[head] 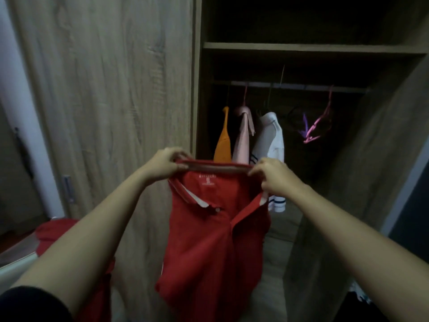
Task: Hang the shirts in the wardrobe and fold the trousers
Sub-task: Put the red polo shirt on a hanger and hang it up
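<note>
A red polo shirt (216,247) hangs in front of me, held up by its collar before the open wardrobe (301,48). My left hand (163,162) pinches the collar's left end and my right hand (272,174) pinches the right end, stretching the collar band flat between them. The shirt's placket is unbuttoned and its body drapes down. Behind it, on the rail (299,86), hang an orange shirt (224,141), a pink shirt (243,135) and a white shirt with dark stripes (271,138). Empty pink and purple hangers (315,127) dangle further right on the rail.
A shut wooden wardrobe door (104,101) fills the left. A shelf (313,48) runs above the rail. More red cloth (55,231) lies on a surface at lower left. The wardrobe's right side panel (376,159) stands close by my right arm.
</note>
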`<state>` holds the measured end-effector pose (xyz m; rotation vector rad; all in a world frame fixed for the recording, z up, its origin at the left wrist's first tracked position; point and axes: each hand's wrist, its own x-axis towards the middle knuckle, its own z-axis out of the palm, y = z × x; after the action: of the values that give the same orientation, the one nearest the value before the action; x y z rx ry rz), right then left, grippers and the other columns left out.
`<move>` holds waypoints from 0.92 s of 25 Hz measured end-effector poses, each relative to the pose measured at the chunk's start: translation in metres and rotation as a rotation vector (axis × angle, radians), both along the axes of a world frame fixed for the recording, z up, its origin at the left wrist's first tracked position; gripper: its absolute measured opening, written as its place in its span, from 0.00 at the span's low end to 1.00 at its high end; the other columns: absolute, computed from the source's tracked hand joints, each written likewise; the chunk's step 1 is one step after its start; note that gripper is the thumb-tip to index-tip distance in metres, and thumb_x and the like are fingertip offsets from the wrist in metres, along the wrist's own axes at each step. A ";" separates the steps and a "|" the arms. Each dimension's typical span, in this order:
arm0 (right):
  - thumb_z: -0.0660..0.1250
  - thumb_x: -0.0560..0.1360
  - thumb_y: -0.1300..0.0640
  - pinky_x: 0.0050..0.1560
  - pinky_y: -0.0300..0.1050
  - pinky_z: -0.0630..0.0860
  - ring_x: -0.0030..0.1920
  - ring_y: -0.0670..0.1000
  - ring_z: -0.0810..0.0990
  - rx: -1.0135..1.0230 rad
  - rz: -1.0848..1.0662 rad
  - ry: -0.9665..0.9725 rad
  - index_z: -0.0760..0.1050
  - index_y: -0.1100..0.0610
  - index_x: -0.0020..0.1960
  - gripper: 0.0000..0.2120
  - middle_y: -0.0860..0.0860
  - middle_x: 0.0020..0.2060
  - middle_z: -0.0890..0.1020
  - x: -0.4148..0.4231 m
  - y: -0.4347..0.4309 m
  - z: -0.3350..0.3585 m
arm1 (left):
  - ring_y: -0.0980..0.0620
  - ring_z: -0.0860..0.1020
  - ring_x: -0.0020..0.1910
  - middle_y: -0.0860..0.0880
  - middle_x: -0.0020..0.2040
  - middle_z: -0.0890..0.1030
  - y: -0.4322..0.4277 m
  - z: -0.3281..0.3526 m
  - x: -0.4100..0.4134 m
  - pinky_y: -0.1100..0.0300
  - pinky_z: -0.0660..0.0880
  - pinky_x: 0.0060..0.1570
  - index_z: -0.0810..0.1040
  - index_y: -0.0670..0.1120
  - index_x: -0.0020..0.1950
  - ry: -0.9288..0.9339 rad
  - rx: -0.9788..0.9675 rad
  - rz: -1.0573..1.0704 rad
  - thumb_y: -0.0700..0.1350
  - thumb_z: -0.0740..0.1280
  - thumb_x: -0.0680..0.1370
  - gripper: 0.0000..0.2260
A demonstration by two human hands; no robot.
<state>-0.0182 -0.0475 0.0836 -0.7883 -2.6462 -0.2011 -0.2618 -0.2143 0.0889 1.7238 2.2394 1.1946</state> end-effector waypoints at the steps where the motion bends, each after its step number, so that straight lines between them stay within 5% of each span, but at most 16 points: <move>1: 0.64 0.67 0.68 0.51 0.40 0.73 0.56 0.53 0.78 -0.109 -0.003 0.007 0.81 0.49 0.55 0.22 0.50 0.54 0.80 -0.002 0.000 -0.008 | 0.50 0.79 0.47 0.49 0.45 0.81 -0.003 -0.011 -0.008 0.64 0.75 0.44 0.78 0.47 0.49 -0.036 -0.115 -0.021 0.35 0.71 0.72 0.10; 4: 0.62 0.68 0.68 0.43 0.35 0.73 0.45 0.49 0.80 -0.286 -0.105 0.233 0.84 0.52 0.46 0.18 0.51 0.48 0.85 -0.014 -0.006 -0.001 | 0.50 0.78 0.46 0.47 0.45 0.79 -0.004 -0.008 -0.024 0.61 0.74 0.43 0.71 0.47 0.41 -0.114 -0.036 -0.048 0.25 0.66 0.68 0.16; 7: 0.60 0.68 0.68 0.43 0.37 0.73 0.39 0.48 0.78 -0.289 -0.101 0.426 0.85 0.54 0.44 0.17 0.53 0.46 0.85 -0.026 -0.016 0.026 | 0.49 0.79 0.49 0.42 0.47 0.81 -0.002 -0.007 -0.018 0.60 0.73 0.45 0.75 0.41 0.35 0.198 0.153 0.072 0.31 0.60 0.64 0.08; 9: 0.61 0.68 0.69 0.45 0.39 0.74 0.39 0.49 0.79 -0.266 -0.108 0.406 0.85 0.55 0.45 0.17 0.52 0.45 0.85 -0.027 -0.021 0.036 | 0.41 0.79 0.49 0.41 0.49 0.80 0.002 -0.033 -0.014 0.54 0.72 0.45 0.81 0.40 0.41 0.391 0.124 0.234 0.35 0.61 0.67 0.10; 11: 0.62 0.69 0.69 0.49 0.43 0.77 0.43 0.52 0.81 -0.258 -0.139 0.384 0.85 0.56 0.45 0.16 0.53 0.45 0.85 -0.026 -0.024 0.040 | 0.38 0.77 0.52 0.43 0.56 0.76 0.007 -0.046 -0.008 0.49 0.72 0.46 0.78 0.43 0.56 0.404 0.012 0.400 0.38 0.61 0.74 0.13; 14: 0.63 0.70 0.69 0.65 0.51 0.70 0.53 0.57 0.80 -0.196 -0.224 0.268 0.84 0.58 0.47 0.14 0.55 0.48 0.85 -0.020 -0.020 0.026 | 0.38 0.76 0.55 0.43 0.60 0.71 0.011 -0.039 -0.009 0.48 0.72 0.47 0.70 0.46 0.66 0.449 -0.202 0.321 0.37 0.64 0.72 0.22; 19: 0.63 0.73 0.62 0.54 0.52 0.79 0.48 0.57 0.82 -0.383 -0.396 0.335 0.83 0.60 0.46 0.10 0.57 0.47 0.84 -0.010 0.000 -0.004 | 0.46 0.82 0.48 0.46 0.49 0.84 0.007 -0.025 -0.017 0.55 0.79 0.48 0.84 0.48 0.52 0.326 -0.075 0.281 0.31 0.62 0.68 0.19; 23: 0.62 0.73 0.67 0.51 0.47 0.79 0.45 0.54 0.82 -0.535 -0.332 0.478 0.84 0.55 0.45 0.14 0.54 0.46 0.83 -0.007 0.000 -0.002 | 0.42 0.79 0.52 0.47 0.53 0.82 0.013 -0.021 -0.005 0.51 0.76 0.48 0.83 0.52 0.53 0.318 0.006 0.358 0.37 0.63 0.70 0.17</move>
<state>-0.0252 -0.0477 0.0820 -1.2571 -2.1102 0.5665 -0.2671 -0.2013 0.0678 1.6631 2.8301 1.0386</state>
